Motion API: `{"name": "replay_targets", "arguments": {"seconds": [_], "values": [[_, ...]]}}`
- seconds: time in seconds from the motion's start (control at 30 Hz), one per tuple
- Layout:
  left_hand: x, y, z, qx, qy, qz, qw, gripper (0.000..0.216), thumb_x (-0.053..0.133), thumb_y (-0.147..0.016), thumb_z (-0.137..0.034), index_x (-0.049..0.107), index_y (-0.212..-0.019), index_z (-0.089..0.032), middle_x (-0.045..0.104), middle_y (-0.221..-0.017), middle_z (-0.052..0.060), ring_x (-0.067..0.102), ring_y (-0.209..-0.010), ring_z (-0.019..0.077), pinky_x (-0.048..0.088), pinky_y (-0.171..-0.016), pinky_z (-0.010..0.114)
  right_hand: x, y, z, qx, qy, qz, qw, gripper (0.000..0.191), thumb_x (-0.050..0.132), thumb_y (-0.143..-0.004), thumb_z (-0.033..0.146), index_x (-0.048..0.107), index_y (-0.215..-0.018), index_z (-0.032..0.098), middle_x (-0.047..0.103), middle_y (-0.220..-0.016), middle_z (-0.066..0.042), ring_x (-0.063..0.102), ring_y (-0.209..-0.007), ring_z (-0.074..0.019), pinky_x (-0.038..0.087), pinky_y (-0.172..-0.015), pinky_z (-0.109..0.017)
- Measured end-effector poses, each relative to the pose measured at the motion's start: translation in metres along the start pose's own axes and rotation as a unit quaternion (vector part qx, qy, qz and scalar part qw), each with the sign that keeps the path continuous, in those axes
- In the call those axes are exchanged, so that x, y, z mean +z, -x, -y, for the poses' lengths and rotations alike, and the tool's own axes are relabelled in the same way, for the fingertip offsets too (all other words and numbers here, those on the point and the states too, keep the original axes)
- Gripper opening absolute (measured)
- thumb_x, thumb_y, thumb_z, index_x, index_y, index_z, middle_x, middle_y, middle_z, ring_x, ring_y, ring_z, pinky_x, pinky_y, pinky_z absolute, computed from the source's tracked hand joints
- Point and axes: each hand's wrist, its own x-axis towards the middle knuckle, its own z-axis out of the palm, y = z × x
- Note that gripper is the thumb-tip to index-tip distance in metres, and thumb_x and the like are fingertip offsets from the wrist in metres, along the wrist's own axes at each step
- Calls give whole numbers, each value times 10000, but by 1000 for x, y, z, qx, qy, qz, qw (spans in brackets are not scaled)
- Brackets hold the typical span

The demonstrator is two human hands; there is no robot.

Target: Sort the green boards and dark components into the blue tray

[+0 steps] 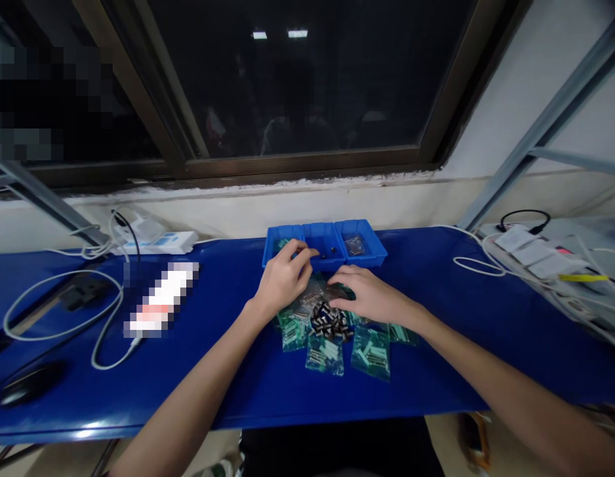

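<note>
My left hand (283,277) hovers over the front edge of the row of blue bins (324,233), fingers curled in a pinch; what they hold is too small to make out. My right hand (366,293) rests palm down on a heap of small clear green-tinted bags (370,352), fingers bent over one bag. Between the hands lies a pile of small dark cylindrical parts (329,320). More bags (325,355) are spread toward me.
The work lies on a blue table mat (437,318). A white power strip (156,242) and looping white cables (54,311) sit at the left, a dark mouse (29,384) near the left front. Cables and papers (531,255) lie at the right.
</note>
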Motion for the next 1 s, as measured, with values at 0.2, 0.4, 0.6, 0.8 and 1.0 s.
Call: {"name": "replay_targets", "arguments": {"seconds": [0.2, 0.4, 0.6, 0.8, 1.0], "values": [[3, 2, -1, 13, 6, 35, 999, 264, 428, -941, -118, 605, -1131, -162, 589, -1031, 85, 610, -949, 191, 553, -792, 324, -7, -3, 5, 5, -33, 4, 999, 238, 677, -851, 366, 672, -1020, 199, 648, -1017, -74, 580, -984, -238, 446, -799, -341], [5, 3, -4, 23, 16, 55, 998, 266, 419, -938, -104, 609, -1118, -154, 607, -1014, 84, 614, -946, 185, 547, -820, 325, -10, -7, 3, -6, -37, -19, 999, 146, 633, -896, 312, 696, -941, 189, 649, -868, -44, 580, -767, -164, 428, -694, -297], [5, 2, -6, 33, 6, 65, 997, 254, 408, -955, -126, 619, -1096, -150, 608, -994, 88, 609, -919, 184, 547, -801, 333, -10, -8, 1, -25, -37, -79, 996, 185, 511, -956, 221, 693, -932, 203, 678, -920, -53, 613, -821, -178, 437, -736, -307], [1, 1, -9, 43, -11, 50, 998, 247, 419, -951, -137, 591, -1128, -146, 599, -995, 89, 604, -913, 183, 552, -785, 325, -2, -11, -3, 6, -82, -190, 978, 203, 471, -971, 259, 641, -869, 210, 665, -744, -15, 622, -683, -164, 422, -654, -272], [-7, -2, -7, 62, -72, 54, 994, 275, 430, -941, -146, 561, -1179, -188, 571, -1055, 98, 598, -828, 177, 521, -589, 271, 0, -13, -3, 55, -186, -222, 956, 225, 485, -963, 332, 639, -869, 197, 639, -608, 8, 615, -555, -147, 420, -579, -246]]}}
